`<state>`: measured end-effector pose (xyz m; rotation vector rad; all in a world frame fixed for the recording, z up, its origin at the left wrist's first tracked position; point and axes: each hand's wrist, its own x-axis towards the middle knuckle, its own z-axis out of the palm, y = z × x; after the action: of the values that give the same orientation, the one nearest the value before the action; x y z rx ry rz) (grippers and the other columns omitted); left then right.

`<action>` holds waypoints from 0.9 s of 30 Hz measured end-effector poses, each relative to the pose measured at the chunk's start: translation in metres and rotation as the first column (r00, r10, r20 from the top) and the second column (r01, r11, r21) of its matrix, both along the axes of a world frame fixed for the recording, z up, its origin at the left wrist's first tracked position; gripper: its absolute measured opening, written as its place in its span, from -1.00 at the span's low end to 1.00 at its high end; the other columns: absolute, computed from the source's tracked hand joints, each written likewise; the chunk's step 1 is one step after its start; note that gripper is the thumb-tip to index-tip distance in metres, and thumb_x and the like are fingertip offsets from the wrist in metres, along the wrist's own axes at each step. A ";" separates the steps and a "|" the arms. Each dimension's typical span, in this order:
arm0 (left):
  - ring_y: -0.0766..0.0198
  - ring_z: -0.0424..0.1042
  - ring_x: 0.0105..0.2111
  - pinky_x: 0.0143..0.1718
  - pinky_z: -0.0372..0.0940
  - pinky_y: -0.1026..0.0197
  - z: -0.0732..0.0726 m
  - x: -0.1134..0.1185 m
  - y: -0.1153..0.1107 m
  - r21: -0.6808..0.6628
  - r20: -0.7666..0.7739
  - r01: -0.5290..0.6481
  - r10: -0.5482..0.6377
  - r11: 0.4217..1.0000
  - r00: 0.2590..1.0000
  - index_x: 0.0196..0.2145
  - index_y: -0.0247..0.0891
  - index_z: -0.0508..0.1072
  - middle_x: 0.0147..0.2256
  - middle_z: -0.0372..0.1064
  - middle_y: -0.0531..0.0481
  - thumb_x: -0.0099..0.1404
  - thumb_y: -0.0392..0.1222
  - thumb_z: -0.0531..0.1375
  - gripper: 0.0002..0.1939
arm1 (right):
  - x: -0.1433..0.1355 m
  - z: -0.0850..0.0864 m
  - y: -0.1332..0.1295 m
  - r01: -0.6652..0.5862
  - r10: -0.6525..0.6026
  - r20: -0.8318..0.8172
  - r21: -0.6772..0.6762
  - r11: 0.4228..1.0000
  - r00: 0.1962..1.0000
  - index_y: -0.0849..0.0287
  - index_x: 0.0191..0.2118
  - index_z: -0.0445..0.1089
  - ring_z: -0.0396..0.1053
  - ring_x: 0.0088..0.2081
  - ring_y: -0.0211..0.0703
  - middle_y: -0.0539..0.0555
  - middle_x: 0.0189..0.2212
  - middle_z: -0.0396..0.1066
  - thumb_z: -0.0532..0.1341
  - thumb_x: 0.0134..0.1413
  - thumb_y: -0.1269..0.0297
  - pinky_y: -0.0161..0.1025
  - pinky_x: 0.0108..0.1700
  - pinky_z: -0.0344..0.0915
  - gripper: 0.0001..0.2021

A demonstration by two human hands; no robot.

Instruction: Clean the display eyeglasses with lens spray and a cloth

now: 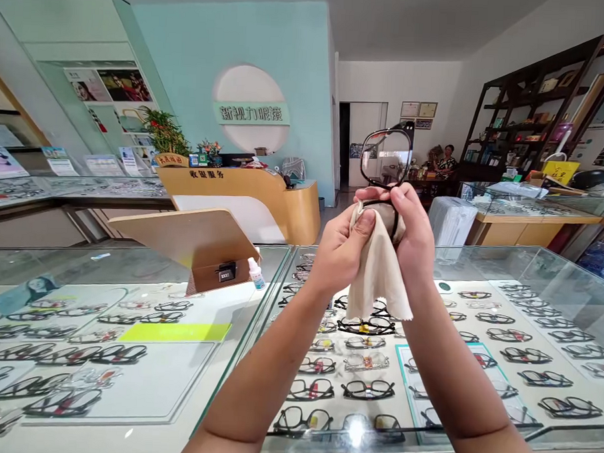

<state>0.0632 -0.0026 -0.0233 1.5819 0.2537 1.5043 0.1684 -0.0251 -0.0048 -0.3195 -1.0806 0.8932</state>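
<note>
Black-framed eyeglasses (386, 157) are held up on end above the glass counter, one lens raised and the other lower, between my hands. A cream cloth (377, 270) covers part of the lower lens and hangs down from my fingers. My left hand (344, 245) pinches the cloth against the lower lens with the thumb in front. My right hand (413, 225) grips the frame near its middle, fingers closed around it. Part of the lower lens is hidden by the cloth and fingers.
Below lies a glass display case (365, 389) with rows of spectacles. A small white bottle (256, 274) stands at left beside a tilted wooden-backed mirror or board (196, 238). Farther back are a reception desk (263, 191), a wrapped suitcase (451, 220) and a seated person (445, 163).
</note>
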 end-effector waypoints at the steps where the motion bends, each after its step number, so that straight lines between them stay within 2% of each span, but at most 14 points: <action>1: 0.24 0.44 -0.30 -0.25 0.37 0.27 0.000 -0.002 0.004 -0.010 -0.031 0.046 -0.047 0.999 0.998 -0.12 -0.23 0.64 -0.27 0.50 -0.01 0.40 0.30 0.43 -0.50 | 0.002 -0.001 0.003 -0.011 0.011 -0.016 -0.009 1.000 1.000 0.02 -0.26 0.32 0.57 0.08 -0.01 0.03 -0.10 0.61 0.38 0.30 0.03 -0.08 0.06 0.57 -0.73; 3: 0.22 0.49 -0.26 -0.21 0.40 0.26 0.000 -0.007 0.009 -0.036 -0.073 0.132 -0.134 0.991 0.988 -0.04 -0.23 0.63 -0.24 0.52 -0.02 0.41 0.26 0.43 -0.52 | 0.005 -0.002 0.009 -0.027 0.026 -0.045 -0.026 0.999 0.999 0.01 -0.23 0.37 0.57 0.11 0.00 0.02 -0.08 0.61 0.38 0.30 0.01 -0.06 0.08 0.57 -0.74; 5: 0.18 0.53 -0.19 -0.15 0.43 0.25 -0.001 -0.010 0.012 -0.035 -0.095 0.163 -0.165 0.986 0.982 0.08 -0.21 0.61 -0.15 0.56 -0.05 0.40 0.17 0.47 -0.52 | 0.006 -0.002 0.011 -0.028 0.025 -0.056 -0.052 0.998 0.998 0.00 -0.21 0.40 0.56 0.15 0.02 0.03 -0.06 0.61 0.38 0.30 -0.01 -0.04 0.09 0.57 -0.75; 7: 0.14 0.56 -0.12 -0.08 0.46 0.23 -0.002 -0.009 0.013 -0.009 -0.106 0.126 -0.126 0.992 0.986 0.14 -0.21 0.59 -0.06 0.58 -0.09 0.36 0.09 0.52 -0.48 | 0.004 -0.002 0.013 -0.033 0.028 -0.058 -0.090 0.995 0.998 0.00 -0.22 0.40 0.56 0.17 0.04 0.05 -0.05 0.61 0.37 0.30 -0.03 -0.03 0.10 0.58 -0.74; 9: 0.12 0.57 -0.11 -0.07 0.46 0.22 -0.005 -0.005 0.013 0.012 -0.089 0.053 -0.052 0.998 0.995 0.11 -0.22 0.60 -0.06 0.59 -0.10 0.31 0.07 0.55 -0.47 | 0.000 -0.002 0.014 -0.055 0.047 -0.070 -0.126 0.990 0.996 0.01 -0.22 0.39 0.56 0.17 0.05 0.06 -0.04 0.61 0.36 0.29 -0.06 -0.02 0.09 0.60 -0.72; 12: 0.22 0.53 -0.26 -0.23 0.43 0.27 -0.010 0.006 0.011 -0.011 0.022 -0.057 0.058 0.998 0.998 -0.05 -0.22 0.62 -0.21 0.57 -0.03 0.30 0.09 0.56 -0.56 | -0.010 -0.006 0.014 -0.078 0.064 -0.107 -0.132 0.988 0.992 0.02 -0.23 0.40 0.57 0.17 0.06 0.08 -0.05 0.63 0.33 0.33 -0.06 -0.01 0.08 0.61 -0.72; 14: 0.30 0.48 -0.35 -0.31 0.40 0.32 -0.011 0.013 0.008 -0.053 0.128 -0.108 0.114 0.993 0.985 -0.13 -0.22 0.61 -0.30 0.52 0.03 0.28 0.11 0.57 -0.58 | -0.019 -0.010 0.014 -0.046 0.032 -0.123 -0.112 0.993 0.992 0.02 -0.25 0.40 0.58 0.16 0.04 0.08 -0.08 0.64 0.31 0.35 -0.02 -0.04 0.09 0.60 -0.75; 17: 0.32 0.49 -0.34 -0.29 0.42 0.33 -0.009 0.020 0.002 -0.113 0.246 -0.137 0.162 0.984 0.956 -0.15 -0.23 0.62 -0.28 0.53 0.01 0.23 0.17 0.59 -0.52 | -0.030 -0.016 0.011 0.002 -0.012 -0.148 -0.072 0.997 0.989 0.03 -0.27 0.40 0.59 0.15 0.01 0.06 -0.11 0.67 0.33 0.35 -0.01 -0.07 0.11 0.59 -0.74; 20: 0.33 0.46 -0.38 -0.34 0.39 0.32 -0.009 0.022 -0.002 -0.135 0.288 -0.154 0.188 0.979 0.939 -0.16 -0.23 0.62 -0.34 0.49 0.04 0.24 0.25 0.56 -0.49 | -0.035 -0.019 0.008 -0.009 0.001 -0.186 -0.046 0.999 0.983 0.01 -0.26 0.44 0.60 0.14 0.00 0.03 -0.13 0.67 0.38 0.32 -0.02 -0.08 0.13 0.59 -0.75; 24: 0.37 0.32 -0.48 -0.44 0.28 0.34 -0.010 0.016 0.006 -0.085 0.227 -0.160 0.175 0.984 0.958 -0.23 -0.21 0.60 -0.44 0.37 0.09 0.34 0.34 0.45 -0.48 | -0.029 -0.016 0.010 0.004 -0.011 -0.181 -0.043 0.999 0.983 0.01 -0.27 0.49 0.62 0.12 0.00 0.01 -0.15 0.67 0.40 0.31 0.01 -0.06 0.16 0.57 -0.77; 27: 0.31 0.40 -0.41 -0.38 0.34 0.32 -0.008 0.000 0.019 -0.042 0.057 -0.041 0.044 0.998 0.997 -0.23 -0.22 0.60 -0.41 0.42 0.04 0.39 0.32 0.42 -0.51 | -0.014 -0.010 0.016 -0.043 0.030 -0.176 -0.072 0.997 0.984 0.02 -0.29 0.49 0.64 0.04 0.00 0.02 -0.18 0.68 0.43 0.24 -0.01 -0.05 0.14 0.58 -0.75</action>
<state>0.0633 0.0160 -0.0312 1.5069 0.2851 1.5654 0.1545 -0.0088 -0.0144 -0.2788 -0.8944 0.9775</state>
